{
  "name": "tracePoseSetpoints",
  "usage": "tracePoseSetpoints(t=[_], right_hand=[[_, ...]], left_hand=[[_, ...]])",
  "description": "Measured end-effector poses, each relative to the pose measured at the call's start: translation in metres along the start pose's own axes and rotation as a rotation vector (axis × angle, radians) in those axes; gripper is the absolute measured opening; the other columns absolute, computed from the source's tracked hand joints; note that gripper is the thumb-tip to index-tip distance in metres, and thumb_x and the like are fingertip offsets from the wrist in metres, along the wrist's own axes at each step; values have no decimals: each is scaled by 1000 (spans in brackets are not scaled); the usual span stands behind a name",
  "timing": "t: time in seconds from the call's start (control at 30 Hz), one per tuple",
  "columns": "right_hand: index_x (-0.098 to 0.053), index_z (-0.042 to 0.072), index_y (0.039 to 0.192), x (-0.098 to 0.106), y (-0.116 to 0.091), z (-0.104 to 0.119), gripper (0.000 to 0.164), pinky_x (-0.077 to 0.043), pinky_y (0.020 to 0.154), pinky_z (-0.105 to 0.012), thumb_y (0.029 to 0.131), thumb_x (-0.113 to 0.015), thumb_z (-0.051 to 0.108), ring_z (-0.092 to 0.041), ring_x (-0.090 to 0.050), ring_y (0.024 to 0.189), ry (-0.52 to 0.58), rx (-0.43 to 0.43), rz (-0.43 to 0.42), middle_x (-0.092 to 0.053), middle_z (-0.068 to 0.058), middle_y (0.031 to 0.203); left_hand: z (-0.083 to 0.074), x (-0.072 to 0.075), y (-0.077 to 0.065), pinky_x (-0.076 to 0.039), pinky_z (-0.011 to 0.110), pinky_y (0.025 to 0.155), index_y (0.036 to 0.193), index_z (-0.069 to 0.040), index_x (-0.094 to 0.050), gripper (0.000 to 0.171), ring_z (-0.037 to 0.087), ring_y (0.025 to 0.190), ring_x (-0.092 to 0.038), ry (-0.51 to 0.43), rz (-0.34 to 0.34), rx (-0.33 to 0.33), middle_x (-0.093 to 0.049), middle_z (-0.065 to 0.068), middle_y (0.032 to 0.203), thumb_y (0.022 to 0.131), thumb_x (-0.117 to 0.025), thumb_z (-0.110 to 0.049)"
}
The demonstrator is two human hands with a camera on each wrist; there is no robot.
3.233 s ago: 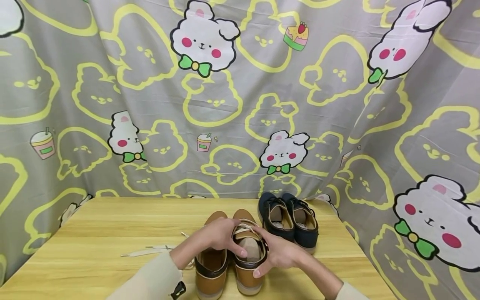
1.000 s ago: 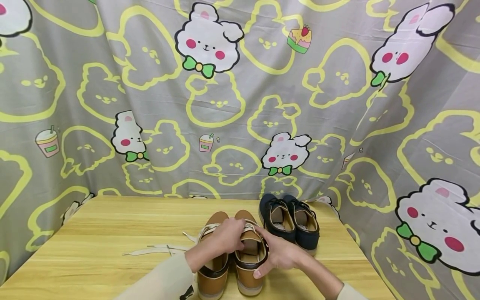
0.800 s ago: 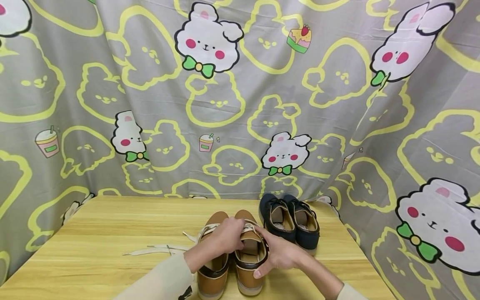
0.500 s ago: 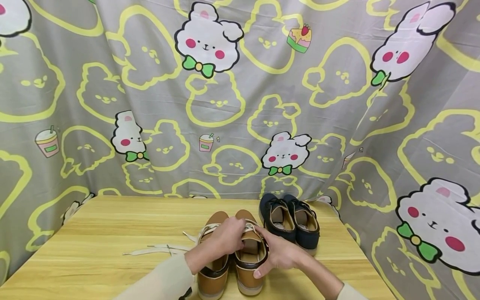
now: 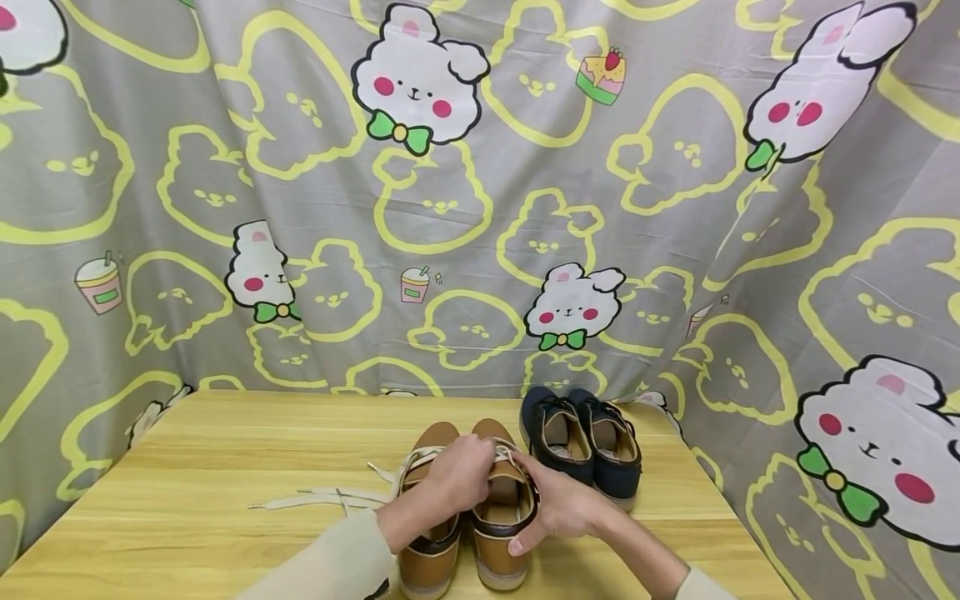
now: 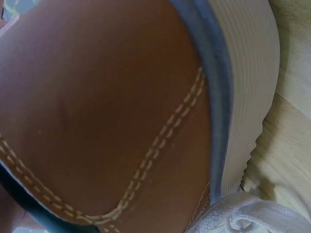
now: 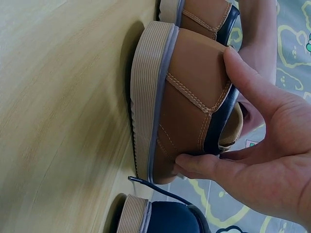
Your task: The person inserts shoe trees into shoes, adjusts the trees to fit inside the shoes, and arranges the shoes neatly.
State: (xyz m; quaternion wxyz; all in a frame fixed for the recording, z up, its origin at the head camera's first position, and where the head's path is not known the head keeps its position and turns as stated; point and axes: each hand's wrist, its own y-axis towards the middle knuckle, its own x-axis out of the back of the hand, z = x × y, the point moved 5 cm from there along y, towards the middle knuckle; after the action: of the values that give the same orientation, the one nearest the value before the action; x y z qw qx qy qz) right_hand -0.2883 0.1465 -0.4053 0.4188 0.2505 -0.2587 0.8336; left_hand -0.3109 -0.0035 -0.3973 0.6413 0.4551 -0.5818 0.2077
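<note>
Two brown leather lace-up shoes stand side by side, heels toward me: the left brown shoe (image 5: 427,571) and the right brown shoe (image 5: 501,560). At the right shoe's opening, my left hand (image 5: 467,475) reaches in by the tongue and laces; its fingers are hidden there, so I cannot tell how they lie. My right hand (image 5: 561,500) holds that shoe's right side, thumb at the heel and fingers farther forward. In the right wrist view, the thumb and fingers of the right hand (image 7: 277,155) span the shoe's side. Brown leather (image 6: 107,107) fills the left wrist view.
White laces (image 5: 315,502) trail from the left brown shoe across the wooden tabletop (image 5: 187,533). A pair of dark blue shoes (image 5: 558,433) stands beyond the right hand. Cartoon-patterned grey curtain (image 5: 450,250) hangs behind and on both sides.
Over three seconds the left hand moves from the shoe's rim deeper toward the tongue. The pale piece earlier visible in the opening no longer shows there. The right hand keeps its hold.
</note>
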Motion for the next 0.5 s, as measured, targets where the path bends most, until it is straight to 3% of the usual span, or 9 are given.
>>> tracePoseSetpoints(t=[0.5], right_hand=[[-20,5,162,-1,-1,2,125,-39,110,-60,67,-97,31,-41,-42,143,-30,6,-14,-34,-22,161]], left_hand=[[-4,-3,-1,-54,29,53,85,-10,-68,15,20,66,-68,89,-5,11,-67,5,75,79,-82,-12]])
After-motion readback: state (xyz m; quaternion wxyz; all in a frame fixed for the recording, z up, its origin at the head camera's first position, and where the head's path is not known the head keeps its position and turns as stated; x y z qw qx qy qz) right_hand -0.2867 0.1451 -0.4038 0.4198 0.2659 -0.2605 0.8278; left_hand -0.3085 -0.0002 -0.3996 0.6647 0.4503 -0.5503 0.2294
